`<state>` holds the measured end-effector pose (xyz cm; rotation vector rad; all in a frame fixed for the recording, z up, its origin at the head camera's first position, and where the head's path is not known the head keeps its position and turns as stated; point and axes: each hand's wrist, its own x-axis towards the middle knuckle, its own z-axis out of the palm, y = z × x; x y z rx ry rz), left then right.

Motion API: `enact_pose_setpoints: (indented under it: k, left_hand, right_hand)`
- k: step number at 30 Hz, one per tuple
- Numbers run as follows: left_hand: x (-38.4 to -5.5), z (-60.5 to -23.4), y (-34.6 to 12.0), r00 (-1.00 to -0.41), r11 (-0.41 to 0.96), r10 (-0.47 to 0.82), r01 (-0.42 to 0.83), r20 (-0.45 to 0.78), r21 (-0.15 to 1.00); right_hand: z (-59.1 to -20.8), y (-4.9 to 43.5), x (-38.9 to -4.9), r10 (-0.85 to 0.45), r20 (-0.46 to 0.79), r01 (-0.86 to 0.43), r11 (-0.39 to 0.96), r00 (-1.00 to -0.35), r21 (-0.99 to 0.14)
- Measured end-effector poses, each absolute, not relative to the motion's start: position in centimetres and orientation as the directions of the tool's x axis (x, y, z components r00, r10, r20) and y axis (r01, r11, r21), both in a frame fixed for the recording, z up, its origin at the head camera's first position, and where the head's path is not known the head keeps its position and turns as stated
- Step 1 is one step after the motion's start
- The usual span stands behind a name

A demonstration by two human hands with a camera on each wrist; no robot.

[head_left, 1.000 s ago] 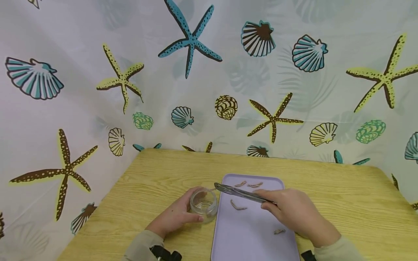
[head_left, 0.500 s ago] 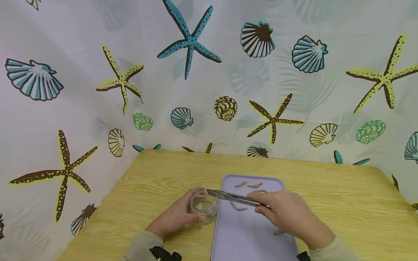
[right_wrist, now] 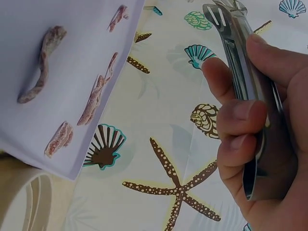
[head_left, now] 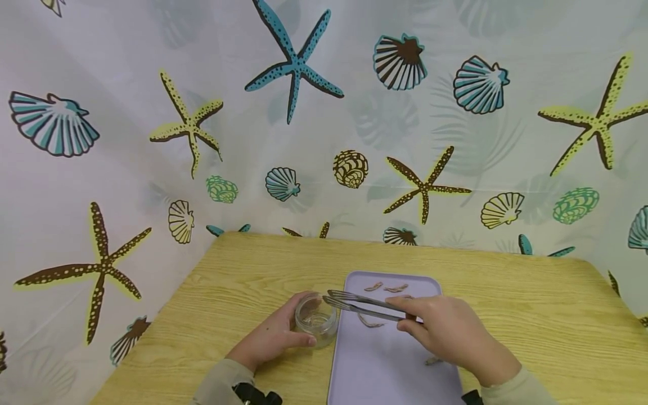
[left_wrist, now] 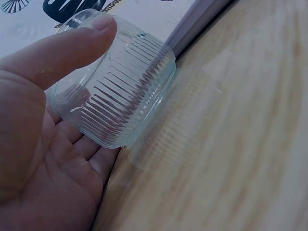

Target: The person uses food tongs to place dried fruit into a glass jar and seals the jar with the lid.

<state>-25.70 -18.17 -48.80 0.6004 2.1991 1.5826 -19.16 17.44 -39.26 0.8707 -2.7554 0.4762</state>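
My left hand (head_left: 273,333) holds a small clear glass jar (head_left: 324,333) at the left edge of the lavender tray (head_left: 385,377), thumb in front. In the left wrist view the ribbed jar wall (left_wrist: 115,91) lies tilted in the picture, with the thumb across it. Metal tongs (head_left: 367,313) are gripped by my right hand (head_left: 453,332); their slotted tips stand apart at the jar's right rim, with nothing seen between them. A brownish shape shows through the jar, too blurred to identify. Several dried brown meat strips (right_wrist: 42,67) lie on the tray, one partly behind the right hand.
A light wood-grain table (head_left: 536,315) carries the tray and jar. A white cloth (head_left: 324,129) printed with starfish and shells hangs behind and at both sides. In the right wrist view, a cream round container (right_wrist: 32,197) stands beside the tray.
The tongs have moved left to the jar's rim, and their tips have parted. The thin strip seen at their tips one second ago is gone from there. The left hand has stayed still.
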Motion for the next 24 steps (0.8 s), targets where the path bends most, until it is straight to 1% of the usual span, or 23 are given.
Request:
enact_pose_setpoints:
  k: [13,24]
  left_hand:
    - [-25.8,-48.9,-18.3,-0.837,0.273,0.547,0.143,-0.031,0.951]
    - [-25.8,-49.0,-18.3,-0.84,0.274,0.541,0.138,-0.034,0.952]
  right_hand:
    - [-39.9,18.4,-19.6,-0.466,0.258,-0.522,0.823,-0.847,-0.227]
    - [-40.7,20.2,-20.5,-0.375,0.182,-0.412,0.877,-0.909,-0.249]
